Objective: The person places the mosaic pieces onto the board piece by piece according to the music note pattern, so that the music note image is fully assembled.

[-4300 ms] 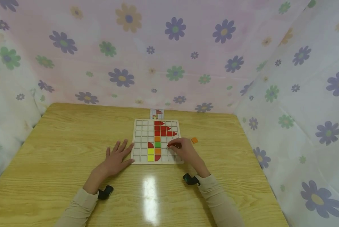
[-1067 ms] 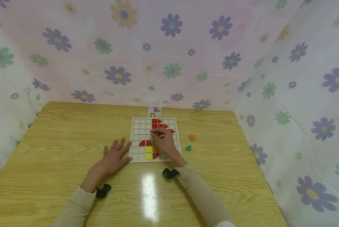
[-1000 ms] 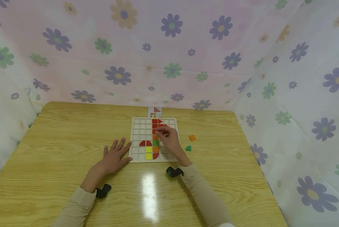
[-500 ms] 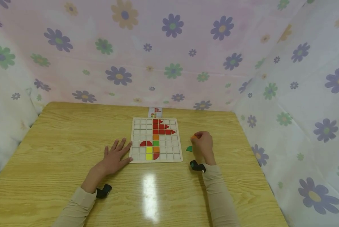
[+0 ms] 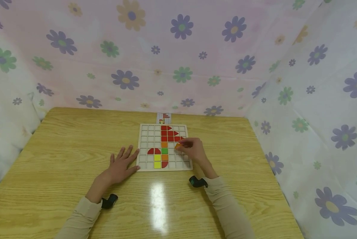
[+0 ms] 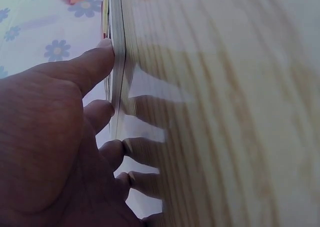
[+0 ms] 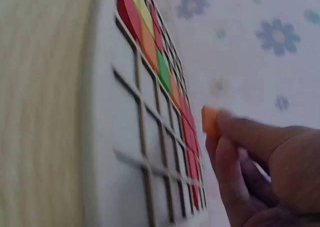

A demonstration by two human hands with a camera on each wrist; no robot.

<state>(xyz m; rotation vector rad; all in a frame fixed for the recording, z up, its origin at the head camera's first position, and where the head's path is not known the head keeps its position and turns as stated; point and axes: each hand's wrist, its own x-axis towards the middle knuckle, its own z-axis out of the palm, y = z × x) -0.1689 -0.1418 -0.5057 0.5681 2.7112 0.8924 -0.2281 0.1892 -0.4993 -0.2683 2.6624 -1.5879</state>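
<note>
A grid board (image 5: 151, 138) lies on the table, with red tiles (image 5: 170, 133) stepped at its top and a column of orange, green and orange below. Beside that column sit yellow tiles (image 5: 157, 161) and two red rounded pieces (image 5: 154, 151) forming a dome. My right hand (image 5: 194, 151) pinches an orange tile (image 7: 209, 121) between thumb and fingertips, raised over the board's right half. With fingers spread, my left hand (image 5: 118, 169) rests on the table; its thumb and a fingertip touch the board's left edge, seen closely in the left wrist view.
A small printed card (image 5: 164, 118) showing a coloured pattern lies just behind the board. The wooden table (image 5: 76, 142) meets flowered cloth walls (image 5: 154, 66) at the back and sides. Black wrist cameras (image 5: 109, 201) sit on both cuffs.
My right hand added a second red rounded piece, went right to the orange tile and brought it left over the board. The green rounded piece right of the board is out of sight. Left hand stayed.
</note>
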